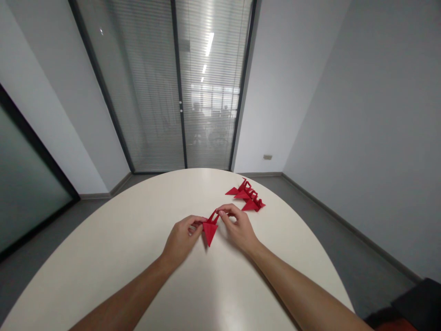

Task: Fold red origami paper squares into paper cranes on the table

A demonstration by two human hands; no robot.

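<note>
Red folded paper piece (209, 230) pinched between both hands, low over the middle of the pale round desk (138, 257).
The left hand (181, 239) nips its left corner between thumb and forefinger, knuckles up. The right hand (239, 230) pinches its upper tip with its fingers curled. Its point aims toward the person. A heap of red folded pieces (248, 197) lies beyond it to the right, apart.

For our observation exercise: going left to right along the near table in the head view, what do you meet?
The left hand → folded red paper, pinched by both hands → right hand.
</note>
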